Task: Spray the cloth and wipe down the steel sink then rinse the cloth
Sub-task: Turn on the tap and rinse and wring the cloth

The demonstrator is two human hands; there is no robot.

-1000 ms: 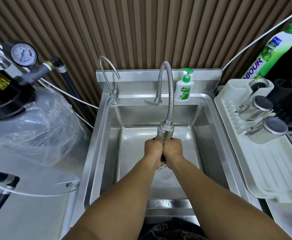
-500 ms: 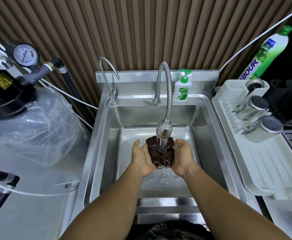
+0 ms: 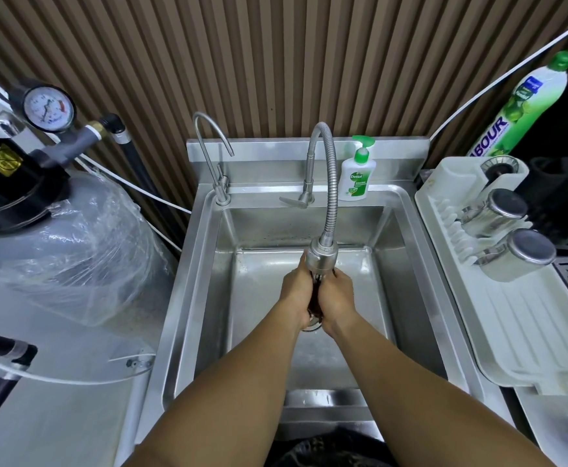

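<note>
The dark brown cloth shows only as a thin sliver squeezed between my hands, low in the steel sink, directly under the spray head of the flexible faucet and above the drain. My left hand and right hand both grip it, palms pressed together. I judge this to be the rinse, mid-squeeze. To do it well, I'd hold the wad under the head, alternate wringing and loosening so water runs through, and stay low so runoff drops into the drain, away from the Dettol bottle.
</note>
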